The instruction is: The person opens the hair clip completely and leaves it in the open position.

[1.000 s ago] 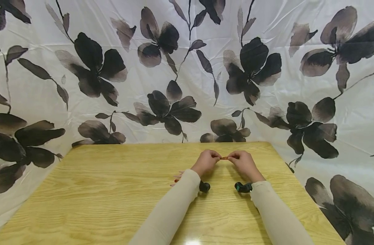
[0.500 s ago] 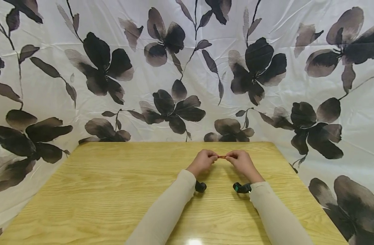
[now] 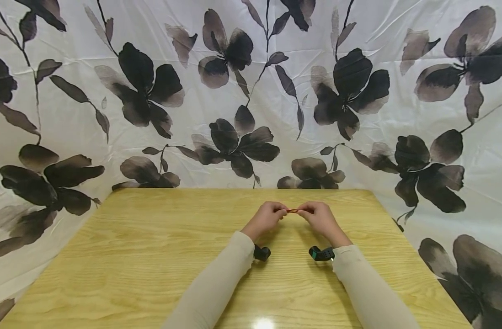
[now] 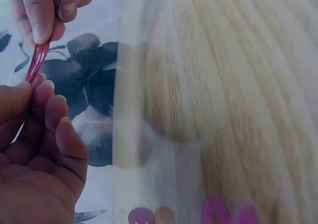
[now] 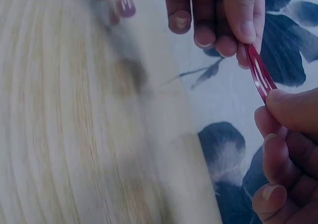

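A slim red snap hair clip [image 5: 261, 75] is stretched between my two hands above the far right part of the table. My left hand [image 3: 265, 217] pinches one end between thumb and forefinger, and its other fingers curl loosely below in the left wrist view. The opposite end is pinched by the thumb and forefinger of my right hand [image 3: 320, 218]. Slots show along the clip's middle in the right wrist view, while its two tips are covered by fingertips.
Pink and purple hair clips [image 4: 141, 216] lie on the wooden table [image 3: 152, 256], cut off by the lower edge of the left wrist view. In the head view they are hidden by my left arm. A white floral cloth [image 3: 284, 91] hangs behind the table.
The hands, holding the clip between them, appear slightly further left in the head view, whose camera has also turned a little. The clips beside the left sleeve have gone out of sight behind it.
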A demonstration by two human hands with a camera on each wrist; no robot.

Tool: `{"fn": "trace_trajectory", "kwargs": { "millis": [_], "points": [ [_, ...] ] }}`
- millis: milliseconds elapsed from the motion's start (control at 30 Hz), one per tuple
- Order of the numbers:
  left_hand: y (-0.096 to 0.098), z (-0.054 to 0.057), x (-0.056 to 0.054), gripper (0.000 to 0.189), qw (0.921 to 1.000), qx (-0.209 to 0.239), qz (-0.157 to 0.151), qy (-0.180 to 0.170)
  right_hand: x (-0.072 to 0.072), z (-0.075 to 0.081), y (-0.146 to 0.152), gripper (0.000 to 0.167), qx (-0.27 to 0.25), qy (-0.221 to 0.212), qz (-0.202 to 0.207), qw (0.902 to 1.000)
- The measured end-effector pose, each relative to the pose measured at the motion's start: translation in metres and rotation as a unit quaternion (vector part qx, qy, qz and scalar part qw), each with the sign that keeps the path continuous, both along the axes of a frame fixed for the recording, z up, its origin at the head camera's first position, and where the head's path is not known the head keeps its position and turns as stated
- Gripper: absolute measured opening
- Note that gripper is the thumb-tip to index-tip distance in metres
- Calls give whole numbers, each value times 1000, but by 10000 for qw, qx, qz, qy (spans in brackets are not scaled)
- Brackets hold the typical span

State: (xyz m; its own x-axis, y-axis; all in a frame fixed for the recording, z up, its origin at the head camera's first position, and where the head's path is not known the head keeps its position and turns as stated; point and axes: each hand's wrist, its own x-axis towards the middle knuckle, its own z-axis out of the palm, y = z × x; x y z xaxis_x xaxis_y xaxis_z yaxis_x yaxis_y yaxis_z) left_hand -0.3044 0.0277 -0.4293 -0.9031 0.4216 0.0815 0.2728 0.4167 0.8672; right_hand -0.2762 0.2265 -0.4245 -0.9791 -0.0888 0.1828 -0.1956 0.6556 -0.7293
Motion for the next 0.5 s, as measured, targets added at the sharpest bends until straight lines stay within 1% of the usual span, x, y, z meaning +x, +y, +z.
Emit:
{"fn": "trace_trajectory", "kwargs": {
  "millis": [167,300,500],
  "points": [
    [-12,0,7,23,10000,62,-19,31,4,1,-11,12,-77,82,149,9998],
    [-22,1,14,25,10000,-5,-21,-15,6,1,-20,12,-122,97,260,9995],
    [-37,1,21,28,10000,-22,-64,-52,12,4,-34,12,-176,93,466,9987]
  ]
}}
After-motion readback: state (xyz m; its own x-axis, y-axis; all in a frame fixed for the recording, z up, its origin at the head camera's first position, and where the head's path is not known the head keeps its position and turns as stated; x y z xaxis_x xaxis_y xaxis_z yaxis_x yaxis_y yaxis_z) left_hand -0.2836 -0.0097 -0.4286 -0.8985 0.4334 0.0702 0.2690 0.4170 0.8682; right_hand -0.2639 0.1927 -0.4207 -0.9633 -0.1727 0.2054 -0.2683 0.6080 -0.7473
